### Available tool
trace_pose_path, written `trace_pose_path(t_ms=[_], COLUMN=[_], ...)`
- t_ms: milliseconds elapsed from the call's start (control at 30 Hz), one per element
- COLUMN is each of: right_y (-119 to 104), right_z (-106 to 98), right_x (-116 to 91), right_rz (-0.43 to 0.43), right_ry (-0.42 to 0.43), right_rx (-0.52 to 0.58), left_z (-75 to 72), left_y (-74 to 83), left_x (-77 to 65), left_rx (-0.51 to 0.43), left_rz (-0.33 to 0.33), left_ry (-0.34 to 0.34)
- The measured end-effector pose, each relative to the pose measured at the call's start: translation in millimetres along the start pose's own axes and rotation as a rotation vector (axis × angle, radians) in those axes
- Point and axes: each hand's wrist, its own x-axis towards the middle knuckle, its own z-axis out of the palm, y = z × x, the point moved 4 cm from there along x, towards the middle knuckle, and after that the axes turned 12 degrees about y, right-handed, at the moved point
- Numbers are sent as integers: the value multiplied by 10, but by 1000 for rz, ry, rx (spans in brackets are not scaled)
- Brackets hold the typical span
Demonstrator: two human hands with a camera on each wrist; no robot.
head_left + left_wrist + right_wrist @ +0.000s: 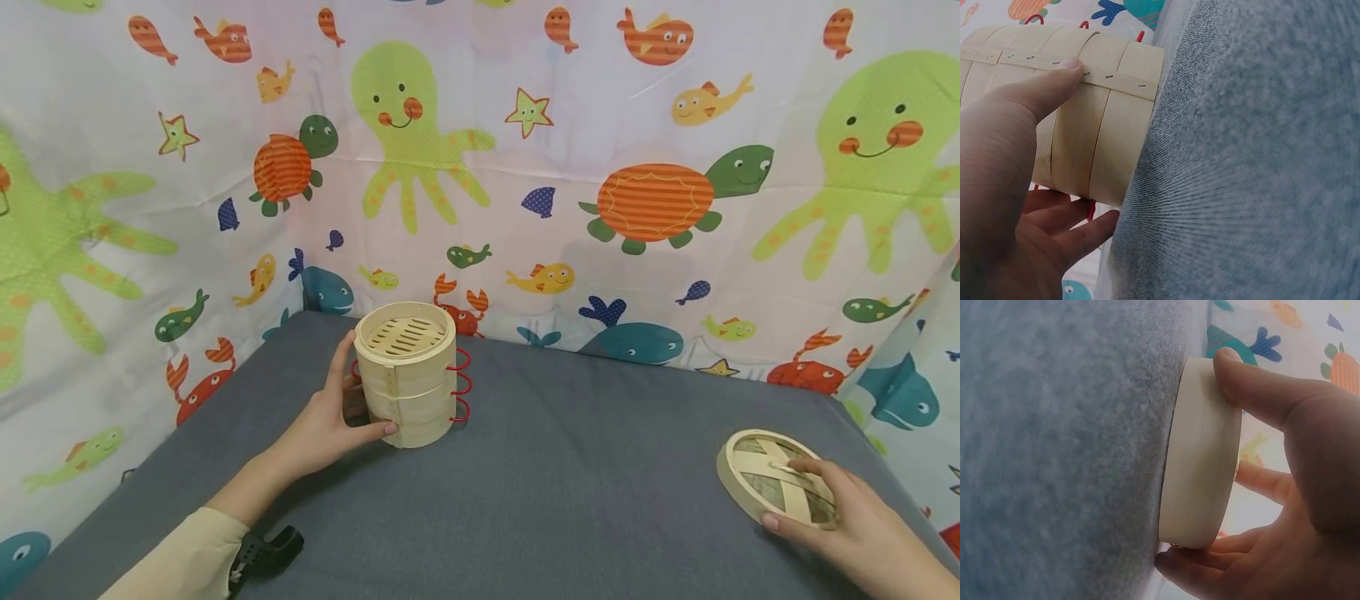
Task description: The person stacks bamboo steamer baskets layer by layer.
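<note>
A round bamboo steamer [420, 392], built of stacked tiers, stands upright on the cloth left of the middle. Its slatted top tier is uncovered, and red loops stick out from its sides. My left hand [330, 429] grips it from the left, thumb on the stapled seam and fingers around the back; the left wrist view shows the thumb [1054, 84] pressed on the wall. To the right lies the bamboo lid [765, 492], woven face up with a small handle on top. My right hand [855, 517] holds its rim, with the thumb [1254, 384] on the side wall.
Dark grey cloth [570, 467] covers the table between the two bamboo pieces. A curtain [480, 242] printed with sea animals encloses the back and both sides. Beside the left sleeve [187, 554] is a black wrist strap [266, 550].
</note>
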Motion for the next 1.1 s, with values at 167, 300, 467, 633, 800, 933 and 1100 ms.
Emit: trace_pose_path(t_ms=[167,300,467,633,800,933,1100], right_y=[13,27,-26,-108,-199,-270,-308], right_z=[-5,-18,-58,-96,-123,-154,-198], right_x=[5,3,-23,-46,-37,-26,-8], right_rz=[22,24,-6,-37,-17,-34,-57], right_ry=[-26,-4,59,105,94,110,134], right_rx=[0,5,24,57,69,74,68], left_z=[9,20,8,-5,-3,-3,3], left_y=[-14,-20,-13,-11,-12,-22,-7], left_x=[-9,-13,-4,6,18,15,8], left_rx=[9,7,-7,2,8,14,13], left_rz=[-2,2,13,6,2,-7,0], left_ry=[1,1,-1,1,0,3,1])
